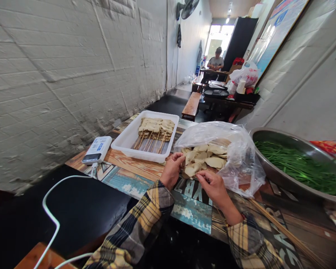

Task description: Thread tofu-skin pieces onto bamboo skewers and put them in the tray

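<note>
My left hand (173, 170) is closed, its fingertips pinched at the left edge of a pile of pale beige flat slices (215, 162). Lower right, the fingers of my right hand (212, 186) are also pinched together, by the front of the same pile. Whatever is between either hand's fingertips is too small to make out. The slices lie in the mouth of a clear plastic bag (248, 177). Beyond my left hand, a white plastic tray (123, 144) holds stacked skewers of similar slices (156, 126), their bare sticks pointing toward me.
A large metal basin (268, 131) of green chives (302, 170) stands at the right. Thin wooden sticks (280, 224) lie at the table's front right. A white device (97, 149) with a cable sits left. Behind are a bench (192, 104) and a seated person (216, 62).
</note>
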Demonstrator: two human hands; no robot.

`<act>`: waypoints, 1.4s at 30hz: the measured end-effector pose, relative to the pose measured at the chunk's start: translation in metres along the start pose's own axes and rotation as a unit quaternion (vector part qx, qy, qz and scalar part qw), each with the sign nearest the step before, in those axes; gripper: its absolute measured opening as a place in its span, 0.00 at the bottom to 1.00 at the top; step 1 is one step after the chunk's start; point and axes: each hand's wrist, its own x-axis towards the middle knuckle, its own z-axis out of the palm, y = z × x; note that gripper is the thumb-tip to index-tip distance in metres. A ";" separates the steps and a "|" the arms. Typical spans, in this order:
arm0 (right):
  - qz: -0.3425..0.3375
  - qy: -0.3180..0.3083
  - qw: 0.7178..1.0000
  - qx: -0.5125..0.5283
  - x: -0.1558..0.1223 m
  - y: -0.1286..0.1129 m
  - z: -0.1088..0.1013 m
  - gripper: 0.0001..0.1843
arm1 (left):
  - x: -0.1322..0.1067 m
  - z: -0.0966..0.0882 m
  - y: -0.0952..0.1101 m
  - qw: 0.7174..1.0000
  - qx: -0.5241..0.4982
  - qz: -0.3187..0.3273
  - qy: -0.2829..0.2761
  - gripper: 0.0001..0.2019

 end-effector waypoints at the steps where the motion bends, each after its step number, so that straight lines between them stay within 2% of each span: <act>1: -0.003 0.003 1.000 0.001 0.000 0.000 0.000 0.13 | 0.000 0.000 0.000 1.000 -0.014 -0.014 -0.006 0.14; 4: -0.003 0.001 1.000 0.008 0.000 -0.002 -0.001 0.13 | 0.000 -0.001 0.001 0.998 -0.040 -0.045 -0.017 0.16; 8: -0.004 -0.001 1.000 0.016 -0.001 -0.002 -0.001 0.12 | 0.000 -0.002 -0.001 0.998 -0.025 -0.047 -0.025 0.16; 28: 0.012 -0.009 1.000 0.018 -0.001 0.001 0.001 0.13 | -0.003 0.002 0.001 0.985 0.135 0.102 0.009 0.09; 34: 0.020 -0.012 1.000 0.015 -0.002 0.000 0.000 0.13 | -0.004 0.003 0.001 0.972 0.192 0.133 0.019 0.08; 42: 0.043 -0.013 0.999 0.020 -0.002 0.001 0.002 0.14 | 0.000 0.000 -0.005 0.940 0.284 0.185 0.029 0.08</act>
